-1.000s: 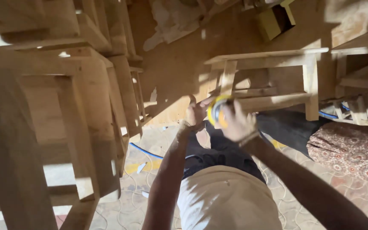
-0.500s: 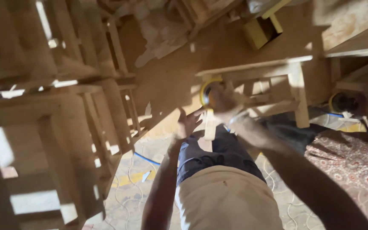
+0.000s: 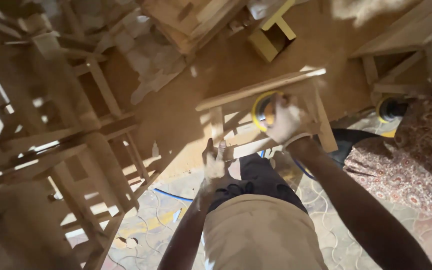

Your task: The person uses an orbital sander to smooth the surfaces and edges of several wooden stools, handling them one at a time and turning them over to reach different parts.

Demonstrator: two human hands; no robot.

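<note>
a: where's yr right hand (image 3: 287, 119) now?

b: it's closed round a round yellow-rimmed power sander (image 3: 263, 111), pressed up against the pale bare-wood stool frame (image 3: 256, 90) in front of you. fingers wrap the sander body, tight grip, hand dusty.

a: and yr left hand (image 3: 214, 162)?

b: lower down, just below the stool's front rail. fingers are up and close together, hand mostly flat. can't tell if it grips a rail or only rests against it, the view's too blurred there.

a: where's the stool sit?

b: just past yr knees, on a brown dusty floor, its legs twd you. a thin blue cable (image 3: 174, 195) runs over the patterned floor tiles (image 3: 148, 227) beside yr left leg.

a: what else is abt?

b: stacked unfinished wooden frames (image 3: 61, 150) on yr left, a second wooden stool (image 3: 416, 45) far right, a small yellow-edged box (image 3: 273, 34) beyond the stool, and a red floral-print cloth (image 3: 406, 160) by yr right arm.
</note>
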